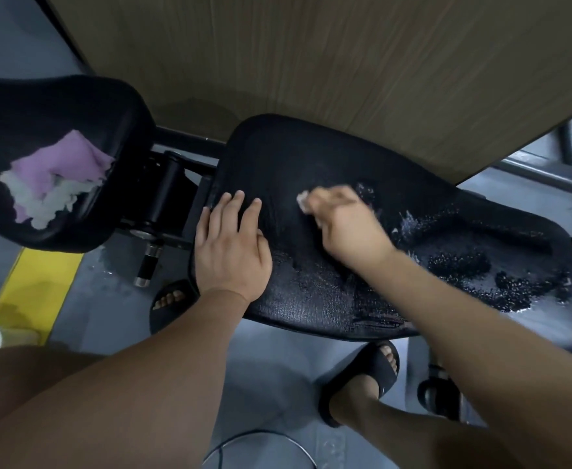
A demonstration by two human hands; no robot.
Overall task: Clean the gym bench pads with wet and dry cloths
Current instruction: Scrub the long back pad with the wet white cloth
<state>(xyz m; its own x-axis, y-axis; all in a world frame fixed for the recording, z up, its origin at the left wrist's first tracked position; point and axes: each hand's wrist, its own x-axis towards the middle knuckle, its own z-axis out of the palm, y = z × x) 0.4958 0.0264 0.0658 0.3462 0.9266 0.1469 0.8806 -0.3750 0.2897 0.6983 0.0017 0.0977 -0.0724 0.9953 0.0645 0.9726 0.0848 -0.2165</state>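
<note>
White cloth [303,202] shows only as a small crumpled corner, poking out past the fingertips of our right hand [342,225]. The rest of it is bunched under the palm, pressed onto the middle of the big black bench pad [288,154]. That hand is blurred, but we can see its fingers curled down over the cloth, gripping it against the pad's surface. Our left hand [230,245] lies flat on the same pad near its left edge, fingers straight and slightly spread, holding nothing and apart from the cloth. On the pad's right portion, beyond the right hand, beads and streaks of water [464,269] glisten, and the pad's near edge looks wet as well. Left of the pad is a black hinge bracket [166,194] with a metal-tipped pull pin [147,262] hanging below it. Across that bracket sits a second black pad [41,103], and on it rests a rumpled purple and white cloth [51,181], well apart from both hands. Behind the pad rises a wood-grain panel [311,55]. Below the pad's near edge we see our feet in black slides [369,377] on the grey floor [271,360], one foot partly tucked under the pad's left corner. Farther left of the pad a yellow stripe [37,286] marks the floor.
</note>
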